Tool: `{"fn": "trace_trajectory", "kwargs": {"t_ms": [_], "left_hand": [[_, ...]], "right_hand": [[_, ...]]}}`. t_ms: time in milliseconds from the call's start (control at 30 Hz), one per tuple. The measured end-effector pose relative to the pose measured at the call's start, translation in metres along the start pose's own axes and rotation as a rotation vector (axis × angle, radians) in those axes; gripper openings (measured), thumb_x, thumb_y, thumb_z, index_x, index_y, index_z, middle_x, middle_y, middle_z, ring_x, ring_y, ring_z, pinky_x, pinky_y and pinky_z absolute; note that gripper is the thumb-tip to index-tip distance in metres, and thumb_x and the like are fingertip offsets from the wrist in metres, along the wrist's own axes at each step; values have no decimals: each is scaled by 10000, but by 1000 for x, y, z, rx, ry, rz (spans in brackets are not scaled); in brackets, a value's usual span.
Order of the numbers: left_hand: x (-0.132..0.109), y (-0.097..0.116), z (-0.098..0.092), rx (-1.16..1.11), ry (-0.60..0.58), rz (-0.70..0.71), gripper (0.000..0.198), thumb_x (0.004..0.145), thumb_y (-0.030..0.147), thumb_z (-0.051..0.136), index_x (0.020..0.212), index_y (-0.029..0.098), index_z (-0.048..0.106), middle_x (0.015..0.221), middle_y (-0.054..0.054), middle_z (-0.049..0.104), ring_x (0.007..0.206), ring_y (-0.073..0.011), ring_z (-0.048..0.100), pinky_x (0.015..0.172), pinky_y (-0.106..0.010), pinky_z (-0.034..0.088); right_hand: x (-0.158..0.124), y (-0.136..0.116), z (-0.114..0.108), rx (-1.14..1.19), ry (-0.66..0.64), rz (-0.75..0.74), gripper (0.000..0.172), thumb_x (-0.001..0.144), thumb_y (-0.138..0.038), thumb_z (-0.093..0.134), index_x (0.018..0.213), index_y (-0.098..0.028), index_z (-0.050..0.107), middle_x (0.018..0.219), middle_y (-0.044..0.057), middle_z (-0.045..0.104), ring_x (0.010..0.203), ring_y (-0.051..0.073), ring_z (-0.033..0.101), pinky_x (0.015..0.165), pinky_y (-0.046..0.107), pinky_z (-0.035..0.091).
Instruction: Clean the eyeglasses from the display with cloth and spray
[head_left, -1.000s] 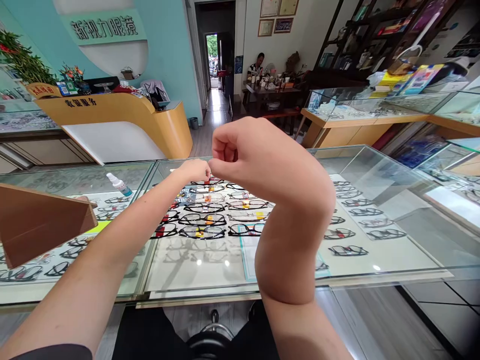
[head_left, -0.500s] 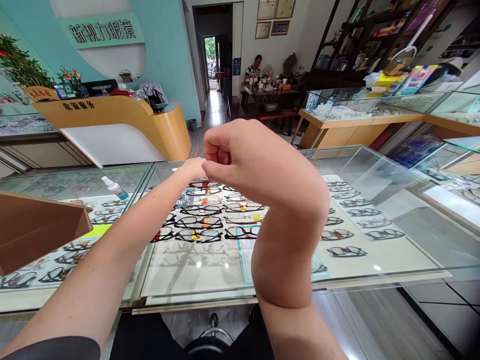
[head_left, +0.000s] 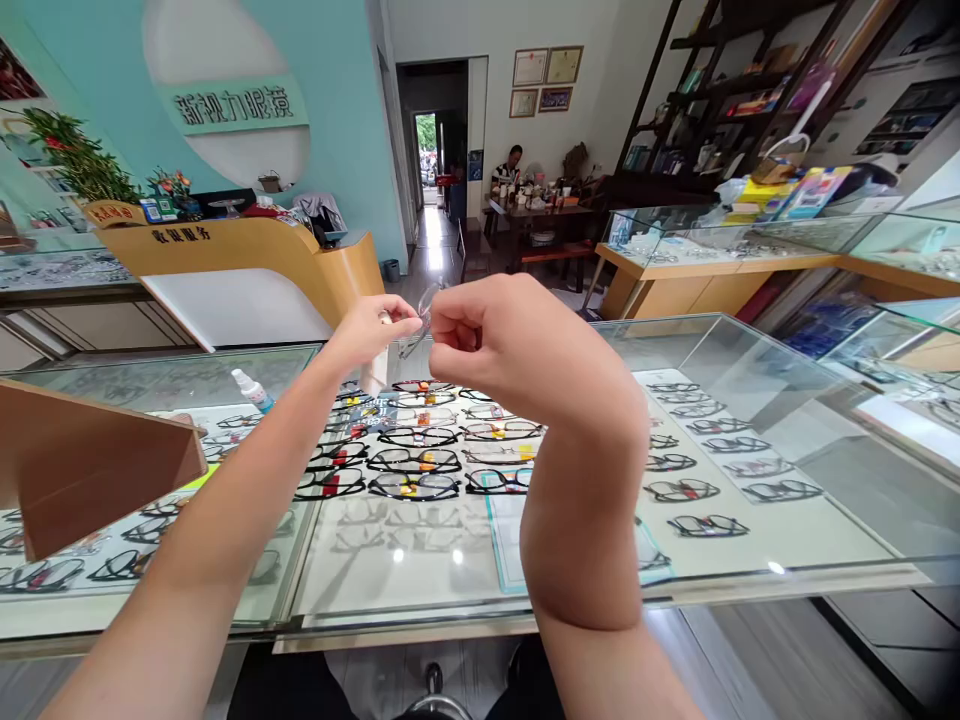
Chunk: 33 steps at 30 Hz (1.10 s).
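Observation:
A pair of glasses (head_left: 432,297) with clear lenses is held up over the display case, partly hidden behind my right hand. My right hand (head_left: 487,325) is closed, its fingers curled round the edge of the glasses; where exactly they grip is hidden. From the left, my left hand (head_left: 375,328) pinches at the side of the glasses with thumb and fingertips. A pale, cloth-like piece (head_left: 375,370) hangs below the left palm. Rows of glasses (head_left: 415,460) with coloured tags lie in the glass display case (head_left: 375,595) underneath.
A spray bottle (head_left: 252,390) stands on the left of the case, near a brown box-like panel (head_left: 105,465) that juts in. More frames (head_left: 709,526) lie at the right. Beyond are a wooden counter (head_left: 247,235), another showcase (head_left: 675,262) and a seated person (head_left: 508,170).
My left hand has come out from behind my right hand, moving left, and its pinching fingers now show. Part of the glasses has come into view. The camera has tilted slightly upward.

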<state>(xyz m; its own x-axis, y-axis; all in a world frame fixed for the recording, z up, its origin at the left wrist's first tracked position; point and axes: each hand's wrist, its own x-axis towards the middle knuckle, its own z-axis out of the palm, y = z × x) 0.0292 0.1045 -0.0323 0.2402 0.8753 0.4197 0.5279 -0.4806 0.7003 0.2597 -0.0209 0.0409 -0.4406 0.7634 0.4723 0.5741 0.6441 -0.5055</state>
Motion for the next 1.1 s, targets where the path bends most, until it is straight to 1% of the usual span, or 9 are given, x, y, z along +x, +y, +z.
{"fn": "trace_trajectory", "kwargs": {"t_ms": [133,233,333,433,533,667,767,967,1100], "left_hand": [[-37,19,-32,-287,180,13,253,848,450,888,900,222,793,726,14,613,589,-101,439,542,-259,331],[-62,36,-45,-405,209,67,294,824,478,931,863,234,772,777,2,614,590,-96,425,527,-263,316],[-75,46,-54,-445,225,100,260,854,450,918,874,237,769,822,-6,633,593,-91,396,519,-265,306],[-80,49,-63,-482,235,86,273,848,459,916,873,238,757,736,13,580,573,-93,373,504,-262,289],[-81,51,-69,-528,222,96,314,824,497,929,878,243,753,694,19,561,565,-100,393,500,-263,293],[-82,53,-73,-539,215,120,318,844,522,925,916,251,775,668,22,553,552,-106,385,495,-275,290],[-82,51,-74,-545,223,151,288,866,500,921,933,253,790,681,18,587,563,-112,436,500,-274,323],[-82,48,-79,-479,203,141,210,904,432,887,978,247,821,721,-6,643,618,-130,527,537,-268,387],[-81,49,-80,-433,193,117,230,862,437,920,975,253,840,788,-26,696,616,-126,498,538,-277,401]], "right_hand": [[6,-4,12,63,-11,8,273,809,-84,614,654,-219,435,618,-61,415,641,106,326,641,350,217],[9,-6,18,64,-6,27,263,832,-107,631,648,-215,476,607,-64,443,621,98,356,625,333,242],[11,-7,22,64,40,35,279,878,-152,674,653,-213,521,601,-63,487,606,97,385,609,317,279],[15,-7,28,127,93,-8,222,934,-232,718,725,-210,644,666,-34,624,652,118,520,632,303,371],[21,-9,40,236,180,-104,234,966,-301,768,764,-210,691,754,-7,709,737,138,609,700,303,460],[28,-15,61,434,302,-123,203,971,-389,820,861,-228,763,805,-3,738,751,141,628,717,311,515],[30,-19,73,515,324,-129,145,945,-369,864,985,-242,807,780,-25,716,738,137,630,730,311,542],[32,-21,80,505,324,-140,142,956,-320,855,876,-234,774,761,-32,698,715,123,600,695,297,522],[32,-22,78,482,332,-127,182,961,-359,839,856,-230,767,748,-22,698,706,130,606,685,302,520]]}}
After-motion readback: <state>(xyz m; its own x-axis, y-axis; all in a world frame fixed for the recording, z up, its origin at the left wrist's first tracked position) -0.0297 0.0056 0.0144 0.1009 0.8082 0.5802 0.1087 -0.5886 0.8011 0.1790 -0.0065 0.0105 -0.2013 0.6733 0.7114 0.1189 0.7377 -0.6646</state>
